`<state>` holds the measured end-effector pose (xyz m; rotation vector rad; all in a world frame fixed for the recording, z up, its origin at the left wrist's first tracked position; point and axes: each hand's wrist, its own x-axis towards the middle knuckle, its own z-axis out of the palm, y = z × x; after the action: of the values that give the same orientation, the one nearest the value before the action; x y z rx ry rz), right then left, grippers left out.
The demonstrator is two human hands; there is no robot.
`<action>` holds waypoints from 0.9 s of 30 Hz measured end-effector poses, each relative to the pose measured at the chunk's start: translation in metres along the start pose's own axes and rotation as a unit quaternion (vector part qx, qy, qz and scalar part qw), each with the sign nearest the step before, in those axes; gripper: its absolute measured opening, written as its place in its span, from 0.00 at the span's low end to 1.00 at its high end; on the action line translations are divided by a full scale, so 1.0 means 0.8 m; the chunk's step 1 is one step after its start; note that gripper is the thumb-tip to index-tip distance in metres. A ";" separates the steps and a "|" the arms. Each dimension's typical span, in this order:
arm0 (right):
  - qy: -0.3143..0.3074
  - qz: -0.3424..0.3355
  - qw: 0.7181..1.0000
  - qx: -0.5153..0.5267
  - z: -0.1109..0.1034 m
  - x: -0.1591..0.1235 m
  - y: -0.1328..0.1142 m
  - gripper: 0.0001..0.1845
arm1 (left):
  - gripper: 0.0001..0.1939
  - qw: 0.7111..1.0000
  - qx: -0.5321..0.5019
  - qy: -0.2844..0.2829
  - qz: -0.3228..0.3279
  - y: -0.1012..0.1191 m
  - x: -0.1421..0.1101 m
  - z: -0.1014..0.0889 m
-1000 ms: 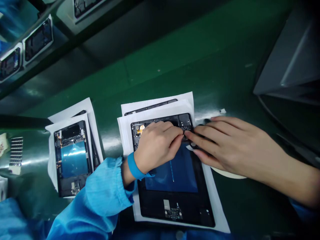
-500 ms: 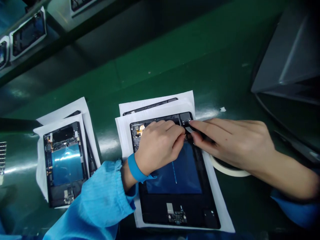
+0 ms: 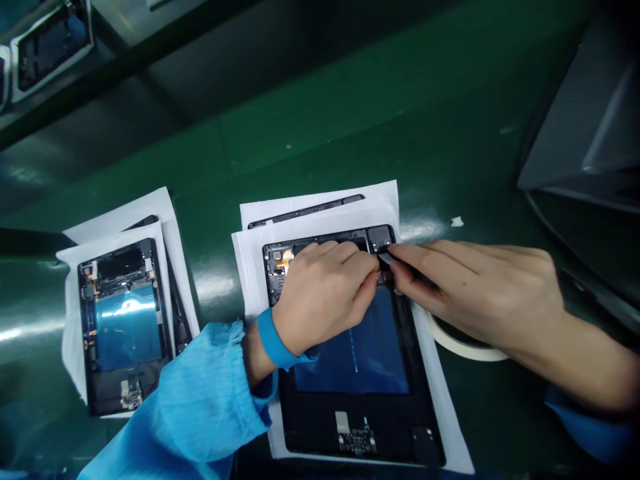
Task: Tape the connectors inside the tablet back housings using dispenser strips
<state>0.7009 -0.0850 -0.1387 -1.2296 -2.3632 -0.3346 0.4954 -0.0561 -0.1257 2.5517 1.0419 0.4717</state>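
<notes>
Curling over the open tablet [image 3: 360, 347], left hand [image 3: 323, 293] rests knuckles-up, fingers bent, grip unclear; right hand [image 3: 480, 290] lies flat, fingertips pinching a small grey strip [image 3: 386, 257].

A glossy dark green work surface [image 3: 320, 120] fills the view. On it lies an opened tablet [image 3: 360, 373] with a black frame and a shiny blue panel at its middle, crossed by one thin pale blue line; a small orange-gold flex shows at its top left corner. It rests on white paper sheets [image 3: 253, 267]. A second opened tablet [image 3: 125, 327], also black with a reflective blue panel, sits on white sheets too. The left hand [image 3: 325, 293] wears a bright blue wristband [image 3: 273, 340] and a light blue sleeve [image 3: 200, 407] (faintly gridded). A cream-white tape roll [image 3: 463, 347] peeks from under the right hand [image 3: 475, 293].
</notes>
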 end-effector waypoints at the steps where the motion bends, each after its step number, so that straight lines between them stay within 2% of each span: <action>1: 0.000 -0.002 1.000 0.002 0.000 0.000 0.000 0.04 | 0.12 1.000 0.000 0.000 -0.001 0.000 0.000 0.000; 8: -0.012 0.006 1.000 0.006 -0.003 0.004 -0.002 0.05 | 0.12 1.000 0.003 -0.008 -0.008 0.001 0.000 -0.002; 15: -0.029 0.039 0.995 0.086 -0.001 0.005 -0.005 0.06 | 0.12 0.999 0.010 -0.031 -0.023 0.002 -0.003 -0.001; 19: -0.028 0.021 0.994 0.099 -0.002 0.002 -0.008 0.07 | 0.12 0.999 0.006 -0.044 -0.021 0.004 -0.006 0.001; 27: -0.041 -0.059 0.996 0.055 0.000 -0.002 -0.006 0.14 | 0.11 0.998 0.017 -0.057 -0.031 0.004 -0.008 0.003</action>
<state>0.6976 -0.0891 -0.1395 -1.0756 -2.4942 -0.1905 0.4944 -0.0633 -0.1272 2.5348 1.0940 0.2905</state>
